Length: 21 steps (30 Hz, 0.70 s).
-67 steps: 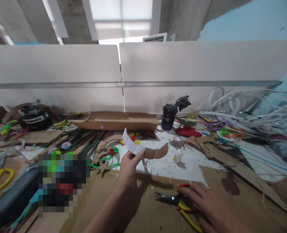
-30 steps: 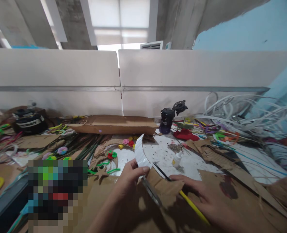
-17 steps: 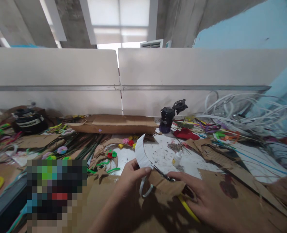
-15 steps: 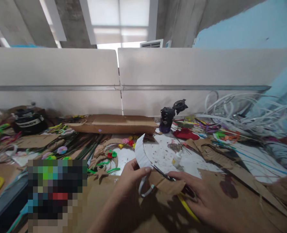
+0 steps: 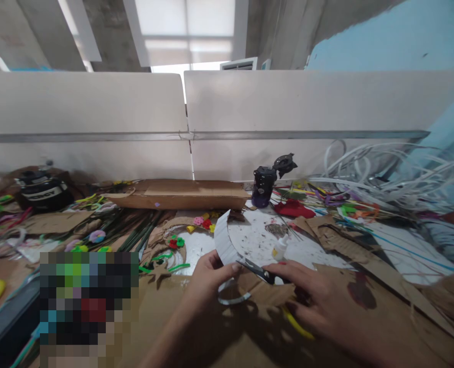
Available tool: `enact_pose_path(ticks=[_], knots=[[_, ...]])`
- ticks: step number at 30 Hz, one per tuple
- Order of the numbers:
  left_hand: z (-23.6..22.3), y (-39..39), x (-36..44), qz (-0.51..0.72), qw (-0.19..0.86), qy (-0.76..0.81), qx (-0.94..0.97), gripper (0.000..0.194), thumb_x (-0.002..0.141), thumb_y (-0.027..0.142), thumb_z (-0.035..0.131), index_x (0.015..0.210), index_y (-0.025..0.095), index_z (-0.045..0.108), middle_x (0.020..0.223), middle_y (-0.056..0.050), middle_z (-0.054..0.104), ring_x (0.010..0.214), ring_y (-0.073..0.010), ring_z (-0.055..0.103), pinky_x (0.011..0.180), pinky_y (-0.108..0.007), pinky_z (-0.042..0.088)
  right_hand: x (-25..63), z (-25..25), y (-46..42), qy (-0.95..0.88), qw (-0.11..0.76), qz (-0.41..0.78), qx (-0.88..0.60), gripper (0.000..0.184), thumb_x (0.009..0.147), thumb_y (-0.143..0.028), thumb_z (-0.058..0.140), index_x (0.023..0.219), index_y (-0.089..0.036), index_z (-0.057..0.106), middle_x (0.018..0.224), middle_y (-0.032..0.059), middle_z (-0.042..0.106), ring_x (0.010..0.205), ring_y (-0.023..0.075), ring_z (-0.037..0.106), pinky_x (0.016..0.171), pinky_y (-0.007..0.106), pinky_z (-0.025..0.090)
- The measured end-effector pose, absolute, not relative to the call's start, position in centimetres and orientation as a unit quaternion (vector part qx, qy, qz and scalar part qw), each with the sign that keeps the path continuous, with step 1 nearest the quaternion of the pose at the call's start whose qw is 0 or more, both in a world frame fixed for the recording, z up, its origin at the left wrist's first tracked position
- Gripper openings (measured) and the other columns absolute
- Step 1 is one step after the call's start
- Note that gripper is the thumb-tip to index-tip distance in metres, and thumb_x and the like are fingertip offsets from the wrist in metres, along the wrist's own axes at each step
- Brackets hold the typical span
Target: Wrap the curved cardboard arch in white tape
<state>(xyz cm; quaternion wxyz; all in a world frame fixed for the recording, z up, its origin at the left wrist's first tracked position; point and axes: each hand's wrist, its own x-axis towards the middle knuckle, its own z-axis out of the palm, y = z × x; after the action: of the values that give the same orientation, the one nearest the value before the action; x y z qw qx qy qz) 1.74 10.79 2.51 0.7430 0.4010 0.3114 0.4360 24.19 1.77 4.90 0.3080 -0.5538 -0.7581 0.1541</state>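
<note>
My left hand [image 5: 210,280] pinches a curved white strip [image 5: 224,237] of ridged card, which stands up above the fingers. My right hand [image 5: 307,289] is closed around scissors [image 5: 256,270], their blades pointing left against the strip's lower end, close to my left thumb. Under the blades sits a bent piece of brown cardboard [image 5: 271,294]; whether it is joined to the strip, I cannot tell. A thin white loop [image 5: 232,299] hangs below my left fingers. Beneath my right hand shows a yellow curved piece [image 5: 299,326], its other end hidden.
A white glue bottle [image 5: 279,249] stands just beyond my hands. Behind are a dark purple jar [image 5: 262,188] with its lid raised and a long cardboard tray [image 5: 184,200]. Left lies a cardboard wreath [image 5: 156,240] with small flowers. White tubing [image 5: 388,171] is heaped at right.
The scissors have turned, so more of the blades' flat side shows. My right fingers have shifted slightly left and stretched further over them. The white strip stays in my left hand.
</note>
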Motion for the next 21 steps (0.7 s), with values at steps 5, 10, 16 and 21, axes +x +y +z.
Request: enact_pose_path(ticks=[5, 10, 16, 21], knots=[[3.0, 10.4, 2.0, 0.432, 0.759, 0.301, 0.383, 0.041, 0.054, 0.035, 0.099, 0.086, 0.016, 0.083, 0.086, -0.013, 0.081, 0.082, -0.0280, 0.074, 0.076, -0.034, 0.053, 24.7, 4.3, 1.9, -0.768, 0.314, 0.134, -0.543, 0.050, 0.082, -0.018, 0.058, 0.129, -0.026, 0.072, 0.120, 0.0098, 0.077, 0.106, 0.0274, 0.075, 0.080, 0.034, 0.063], [3.0, 10.3, 2.1, 0.434, 0.759, 0.309, 0.374, 0.042, 0.053, 0.033, 0.100, 0.088, 0.016, 0.083, 0.087, -0.012, 0.082, 0.085, -0.0289, 0.074, 0.076, -0.033, 0.053, 24.8, 4.2, 1.9, -0.774, 0.317, 0.118, -0.536, 0.046, 0.084, -0.018, 0.059, 0.127, -0.025, 0.072, 0.116, 0.0102, 0.078, 0.102, 0.0274, 0.076, 0.080, 0.036, 0.063], [1.9, 10.7, 2.0, 0.447, 0.747, 0.313, 0.379, 0.041, 0.053, 0.034, 0.100, 0.085, 0.016, 0.082, 0.093, -0.014, 0.082, 0.089, -0.0314, 0.074, 0.082, -0.038, 0.055, 24.6, 4.0, 2.0, -0.769, 0.332, 0.098, -0.538, 0.047, 0.081, -0.015, 0.057, 0.124, -0.027, 0.074, 0.112, 0.0076, 0.081, 0.098, 0.0266, 0.078, 0.077, 0.035, 0.064], [1.6, 10.8, 2.1, 0.450, 0.747, 0.316, 0.374, 0.042, 0.052, 0.032, 0.100, 0.087, 0.017, 0.083, 0.093, -0.013, 0.082, 0.085, -0.0281, 0.074, 0.078, -0.035, 0.055, 24.1, 4.3, 1.8, -0.754, 0.354, 0.104, -0.544, 0.044, 0.082, -0.017, 0.059, 0.121, -0.027, 0.076, 0.111, 0.0070, 0.082, 0.099, 0.0266, 0.079, 0.079, 0.034, 0.064]])
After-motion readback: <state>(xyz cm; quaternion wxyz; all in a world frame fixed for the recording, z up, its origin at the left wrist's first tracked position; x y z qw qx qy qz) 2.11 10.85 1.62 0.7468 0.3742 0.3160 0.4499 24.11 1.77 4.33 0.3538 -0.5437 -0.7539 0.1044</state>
